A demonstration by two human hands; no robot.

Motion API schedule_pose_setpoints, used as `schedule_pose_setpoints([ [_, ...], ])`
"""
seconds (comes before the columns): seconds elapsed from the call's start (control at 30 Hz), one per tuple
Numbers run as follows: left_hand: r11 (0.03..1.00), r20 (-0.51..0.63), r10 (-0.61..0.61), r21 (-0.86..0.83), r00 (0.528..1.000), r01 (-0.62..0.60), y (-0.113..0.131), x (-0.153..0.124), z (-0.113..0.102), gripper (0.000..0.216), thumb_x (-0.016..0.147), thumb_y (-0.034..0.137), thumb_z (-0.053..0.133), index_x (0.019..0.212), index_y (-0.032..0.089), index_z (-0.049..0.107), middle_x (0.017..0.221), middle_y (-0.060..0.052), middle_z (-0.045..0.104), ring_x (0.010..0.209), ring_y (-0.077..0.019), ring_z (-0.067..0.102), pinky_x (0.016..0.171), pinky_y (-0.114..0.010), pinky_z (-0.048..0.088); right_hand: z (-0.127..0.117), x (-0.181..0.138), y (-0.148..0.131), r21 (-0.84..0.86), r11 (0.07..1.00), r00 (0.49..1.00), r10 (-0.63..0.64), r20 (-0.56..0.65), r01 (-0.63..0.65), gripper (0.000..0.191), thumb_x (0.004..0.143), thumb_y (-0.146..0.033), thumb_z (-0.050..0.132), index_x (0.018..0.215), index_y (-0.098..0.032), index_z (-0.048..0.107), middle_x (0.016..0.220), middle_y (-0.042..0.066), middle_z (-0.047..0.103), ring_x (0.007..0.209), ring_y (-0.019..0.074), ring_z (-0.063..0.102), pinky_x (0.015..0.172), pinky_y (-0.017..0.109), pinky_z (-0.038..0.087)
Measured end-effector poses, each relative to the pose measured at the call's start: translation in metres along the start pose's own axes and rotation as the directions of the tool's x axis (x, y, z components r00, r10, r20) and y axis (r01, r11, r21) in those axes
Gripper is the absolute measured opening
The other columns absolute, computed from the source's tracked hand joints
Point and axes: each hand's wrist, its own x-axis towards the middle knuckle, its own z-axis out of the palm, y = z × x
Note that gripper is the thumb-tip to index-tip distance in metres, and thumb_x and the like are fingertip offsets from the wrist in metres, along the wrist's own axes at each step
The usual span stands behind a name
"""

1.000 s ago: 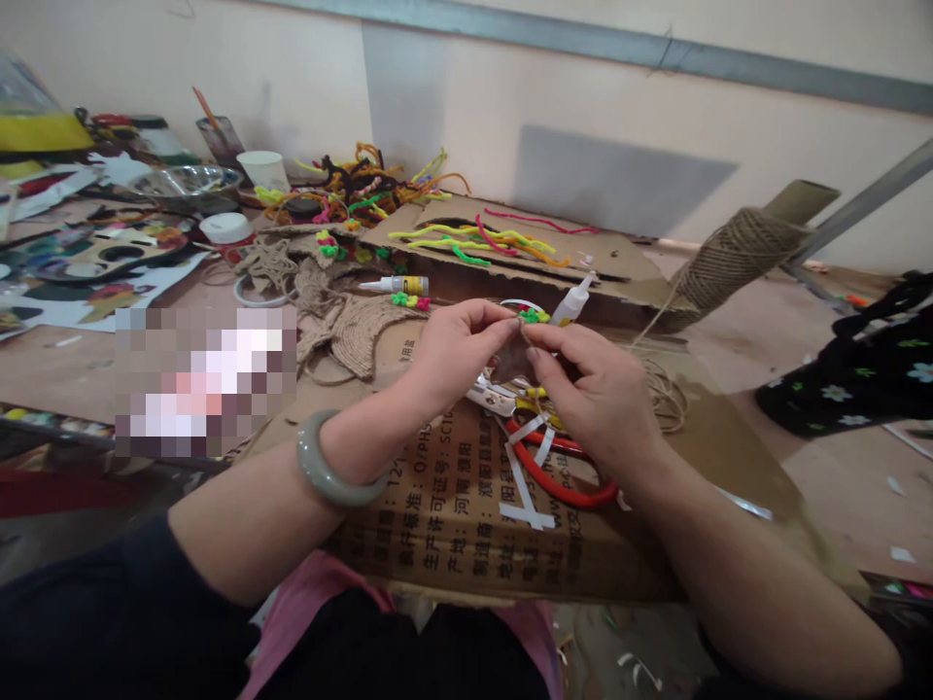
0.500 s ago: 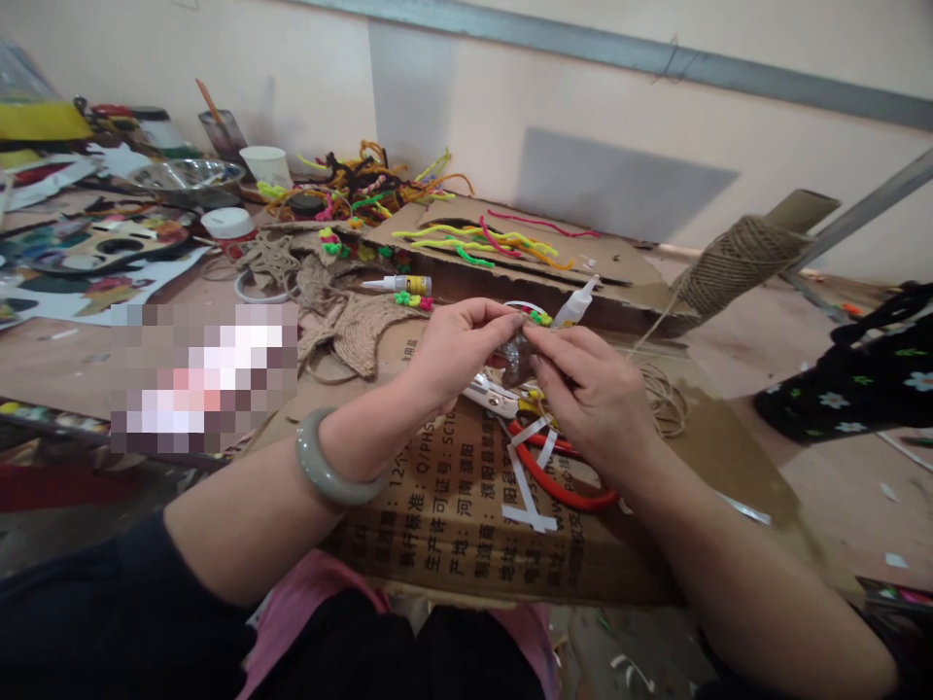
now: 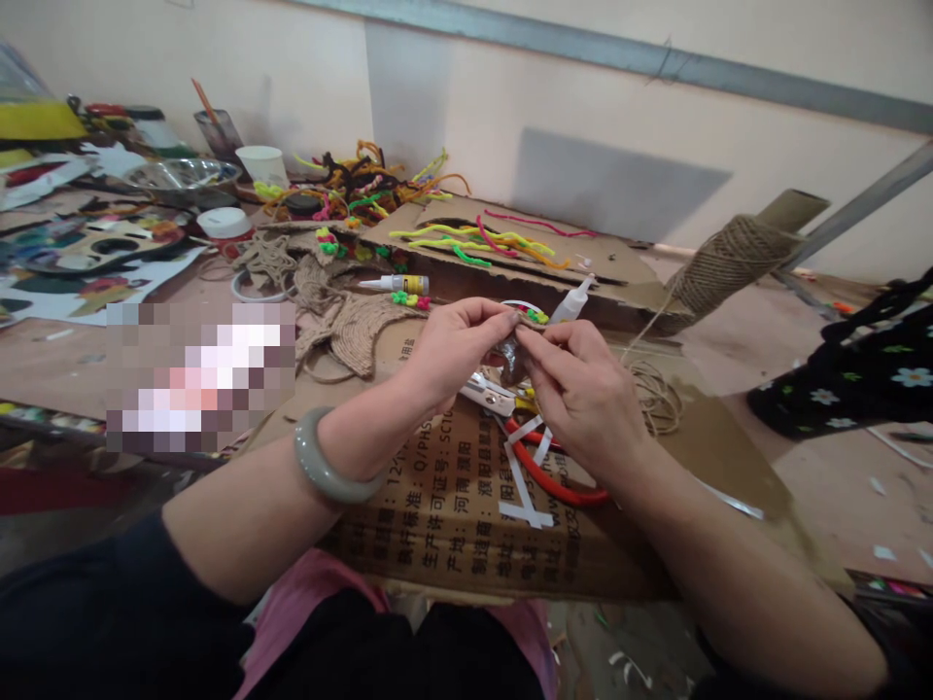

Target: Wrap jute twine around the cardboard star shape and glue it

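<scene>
My left hand [image 3: 450, 354] and my right hand [image 3: 583, 391] meet above a flattened cardboard box [image 3: 437, 496] on my lap. Both pinch a small dark brownish piece [image 3: 510, 358] between thumbs and fingertips; I cannot make out what it is. A grey-green bangle [image 3: 325, 467] circles my left wrist. Under my hands lie scissors [image 3: 490, 394] and a red loop handle [image 3: 554, 476], with white paper strips [image 3: 526, 486] beside them. Just beyond my fingertips sit a small green and pink pipe-cleaner flower [image 3: 537, 316] and a white glue bottle [image 3: 572, 301].
Coloured pipe cleaners [image 3: 481, 241] lie on a cardboard sheet behind. A jute twine spool [image 3: 729, 261] stands at right, a woven jute piece [image 3: 342, 331] and a glue tube [image 3: 397, 284] at left. A metal bowl [image 3: 182, 177], white cup [image 3: 260, 163] and paint palette [image 3: 109, 248] crowd the far left.
My hands have drawn slightly closer together, and my right fingers have shifted a little left over the small piece. Nothing else has moved.
</scene>
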Motion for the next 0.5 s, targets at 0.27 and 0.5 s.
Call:
schedule_pose_setpoints([
  [0.27,1.000,0.019,-0.007,-0.005,1.000,0.008,-0.0003,0.0007,-0.0013,0.011,0.077,0.022,0.072,0.072,0.014,0.066,0.071,0.000,0.065,0.059,-0.0062,0.055,0.055,-0.020,0.046,-0.0024,-0.0009,0.0018,0.000,1.000,0.999,-0.026,0.025,0.026,0.033,0.095,-0.017,0.045,0.117,-0.019,0.069,0.094,0.008,0.065,0.082,0.0168,0.062,0.067,0.031,0.053],
  [0.5,1.000,0.031,0.016,0.011,0.999,-0.016,-0.0022,0.0016,-0.0029,0.014,0.071,0.024,0.076,0.072,0.014,0.066,0.069,0.001,0.064,0.058,-0.0064,0.054,0.053,-0.020,0.045,-0.0055,0.0010,-0.0009,-0.096,0.992,0.997,-0.079,0.018,0.081,0.033,0.093,-0.013,0.046,0.115,-0.019,0.070,0.091,0.007,0.066,0.079,0.0161,0.062,0.065,0.028,0.051],
])
